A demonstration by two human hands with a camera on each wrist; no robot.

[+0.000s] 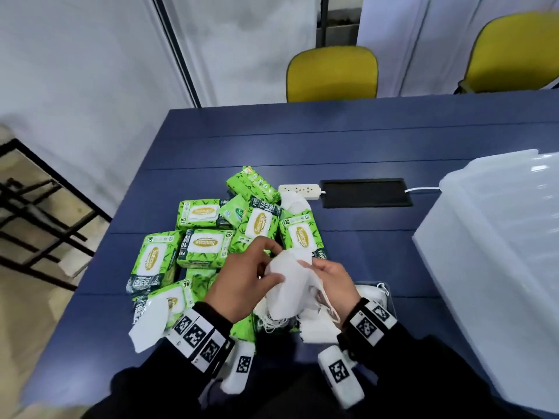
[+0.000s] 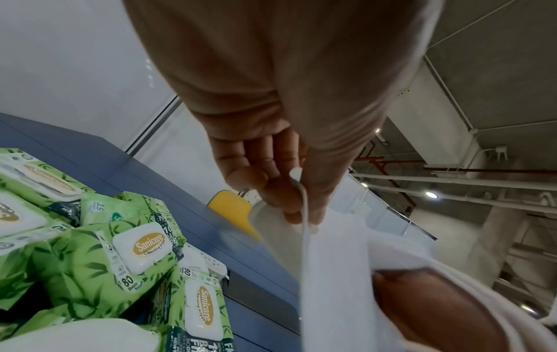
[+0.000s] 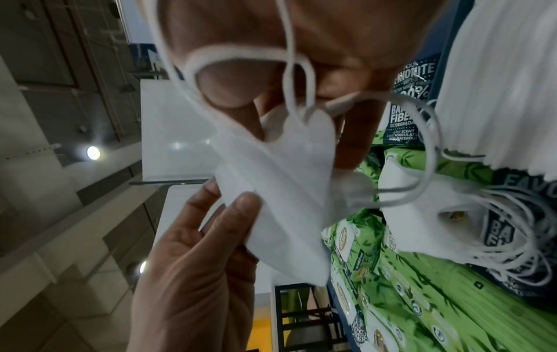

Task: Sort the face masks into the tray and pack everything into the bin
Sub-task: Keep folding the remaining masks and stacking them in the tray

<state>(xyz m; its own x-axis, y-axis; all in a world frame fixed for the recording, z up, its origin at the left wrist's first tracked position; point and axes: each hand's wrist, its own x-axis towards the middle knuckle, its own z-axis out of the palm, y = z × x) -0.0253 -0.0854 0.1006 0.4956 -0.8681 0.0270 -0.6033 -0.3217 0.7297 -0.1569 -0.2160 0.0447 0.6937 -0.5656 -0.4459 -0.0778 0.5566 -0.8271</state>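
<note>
Fingers of your left hand (image 1: 242, 279) curl round a white face mask (image 1: 290, 285), thumb pressed on its near face and fingertips (image 3: 244, 202) behind it, as the right wrist view shows. Your right hand (image 1: 332, 282) pinches the same mask at its right edge, with ear loops (image 3: 289, 71) hanging over the thumb. You hold the mask above the near edge of the tabletop (image 1: 348, 140), over a loose heap of further masks (image 1: 317, 325) whose tangled loops (image 1: 272, 323) trail toward you. One more mask (image 1: 151, 325) lies at the near left, on a green wipes pack.

Packs of green wipes (image 1: 205, 246) crowd the tabletop's left half, touching and overlapping one another, and reach close to the left edge. Behind them a white power strip (image 1: 299, 190) sits beside a black cable hatch (image 1: 366, 193), its cord running right.

A translucent bin (image 1: 496, 261) stands at the right edge, well apart from your hands, with bare blue surface between. The far half of the tabletop is open up to its far edge, where two yellow chairs (image 1: 332, 74) stand.
</note>
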